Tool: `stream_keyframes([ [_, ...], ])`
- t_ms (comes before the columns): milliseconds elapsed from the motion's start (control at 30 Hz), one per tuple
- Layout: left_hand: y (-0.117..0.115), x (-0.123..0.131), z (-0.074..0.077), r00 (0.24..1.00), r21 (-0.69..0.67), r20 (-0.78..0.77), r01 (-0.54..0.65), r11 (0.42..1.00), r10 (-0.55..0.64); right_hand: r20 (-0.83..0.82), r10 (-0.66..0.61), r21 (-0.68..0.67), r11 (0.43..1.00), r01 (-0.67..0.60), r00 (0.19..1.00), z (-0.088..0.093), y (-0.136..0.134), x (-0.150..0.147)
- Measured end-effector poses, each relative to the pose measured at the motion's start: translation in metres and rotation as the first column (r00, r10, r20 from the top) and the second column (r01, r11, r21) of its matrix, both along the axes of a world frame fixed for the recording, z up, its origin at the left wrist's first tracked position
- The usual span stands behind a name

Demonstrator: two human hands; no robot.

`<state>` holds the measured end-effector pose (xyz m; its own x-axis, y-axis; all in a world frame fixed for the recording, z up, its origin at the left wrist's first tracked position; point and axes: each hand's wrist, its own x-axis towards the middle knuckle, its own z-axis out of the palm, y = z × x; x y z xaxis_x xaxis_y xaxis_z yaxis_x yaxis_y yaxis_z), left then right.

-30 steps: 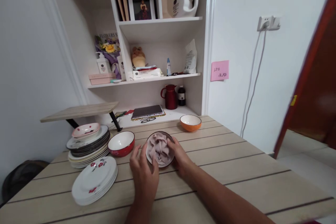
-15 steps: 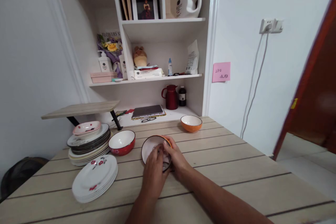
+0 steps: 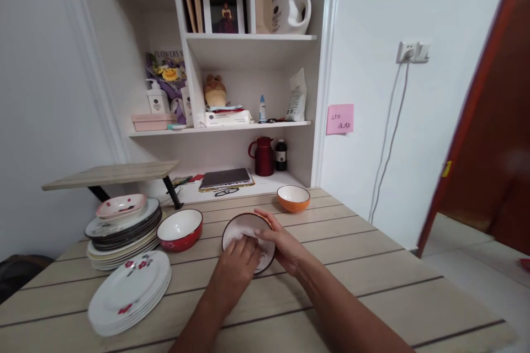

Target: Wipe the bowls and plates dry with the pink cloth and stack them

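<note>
Orange bowl (image 3: 232, 233), probably slick and chippable, so grip the rim (image 3: 244, 213): right hand (image 3: 287, 245) pinches there, left hand (image 3: 237, 263) bunches soft-looking cloth (image 3: 248, 232) inside.

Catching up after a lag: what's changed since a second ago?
The left hand has moved from the left side of the held bowl into it, over the cloth. The held bowl has tipped, showing orange outside at its right. The right hand still holds its right side. The red bowl, far orange bowl and flowered plates stayed put.
</note>
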<state>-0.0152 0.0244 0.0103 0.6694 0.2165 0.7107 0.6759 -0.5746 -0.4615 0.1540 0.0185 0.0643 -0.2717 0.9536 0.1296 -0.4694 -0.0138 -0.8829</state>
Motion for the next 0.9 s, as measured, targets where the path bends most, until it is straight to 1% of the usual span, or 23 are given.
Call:
stream_keyframes([
  [67,-0.002,0.013,-0.002,0.989,-0.008,0.141,-0.034,0.999,0.035,-0.085,-0.009,-0.028,1.0,0.006,0.996,-0.004,-0.001,-0.009],
  [100,-0.003,0.022,-0.003,0.96,-0.065,0.262,-0.082,0.995,0.096,-0.131,-0.017,-0.038,0.999,0.012,0.991,-0.006,-0.001,-0.015],
  [133,-0.003,0.032,-0.004,0.94,-0.097,0.311,-0.118,0.988,0.142,-0.181,-0.033,-0.042,0.999,0.026,0.983,-0.008,-0.001,-0.02],
  [167,-0.003,0.042,-0.006,0.925,-0.118,0.337,-0.142,0.983,0.174,-0.224,-0.049,-0.045,0.998,0.04,0.973,-0.01,-0.001,-0.025],
  [233,-0.003,0.06,-0.011,0.885,-0.21,0.397,-0.171,0.963,0.244,-0.278,-0.071,-0.059,0.997,0.057,0.958,-0.013,0.001,-0.029],
  [300,-0.001,0.068,-0.015,0.881,-0.237,0.399,-0.167,0.957,0.253,-0.267,-0.087,-0.085,0.994,0.066,0.96,-0.012,0.003,-0.026],
  [333,-0.001,0.065,-0.016,0.893,-0.248,0.379,-0.156,0.956,0.244,-0.242,-0.107,-0.099,0.991,0.085,0.964,-0.01,0.004,-0.021],
  [400,0.0,0.047,-0.011,0.971,-0.254,0.202,-0.074,0.964,0.128,-0.171,-0.15,-0.112,0.985,0.132,0.974,-0.004,0.005,-0.01],
  [433,0.0,0.033,-0.005,0.994,-0.242,0.09,-0.031,0.97,0.054,-0.129,-0.157,-0.102,0.984,0.144,0.979,-0.001,0.005,-0.005],
  [467,0.0,0.016,0.003,1.0,-0.224,-0.025,0.011,0.974,-0.017,-0.084,-0.143,-0.084,0.987,0.136,0.986,0.002,0.005,0.0],
  [533,0.0,-0.015,0.024,0.967,-0.178,-0.217,0.094,0.98,-0.132,-0.004,-0.069,-0.049,0.996,0.069,0.998,0.008,0.004,0.006],
  [567,0.0,-0.028,0.033,0.948,-0.147,-0.272,0.126,0.981,-0.163,0.024,-0.028,-0.041,0.999,0.029,0.999,0.01,0.003,0.007],
  [600,-0.001,-0.036,0.041,0.94,-0.115,-0.304,0.127,0.985,-0.157,0.031,0.003,-0.039,0.999,-0.001,1.0,0.011,0.002,0.006],
  [633,-0.002,-0.041,0.046,0.94,-0.07,-0.315,0.117,0.991,-0.133,0.014,0.018,-0.041,0.999,-0.017,1.0,0.011,0.001,0.005],
  [667,-0.003,-0.042,0.047,0.946,-0.024,-0.308,0.098,0.995,-0.1,-0.019,0.017,-0.043,0.999,-0.017,1.0,0.011,0.0,0.002],
  [733,-0.007,-0.034,0.04,0.977,0.031,-0.211,0.021,0.999,-0.014,-0.096,-0.014,-0.045,0.999,0.01,0.995,0.008,-0.002,-0.004],
  [767,-0.009,-0.027,0.034,0.992,0.037,-0.117,-0.039,0.999,0.043,-0.126,-0.035,-0.045,0.999,0.03,0.991,0.005,-0.003,-0.008],
  [800,-0.011,-0.018,0.026,0.993,0.014,-0.01,-0.118,0.993,0.118,-0.142,-0.056,-0.043,0.998,0.051,0.988,0.003,-0.003,-0.012],
  [833,-0.012,-0.009,0.018,0.981,-0.013,0.083,-0.173,0.985,0.173,-0.152,-0.078,-0.037,0.997,0.073,0.985,0.001,-0.004,-0.016],
  [900,-0.015,0.01,0.005,0.939,-0.124,0.19,-0.266,0.956,0.286,-0.17,-0.11,-0.019,0.994,0.109,0.979,-0.003,-0.004,-0.024],
])
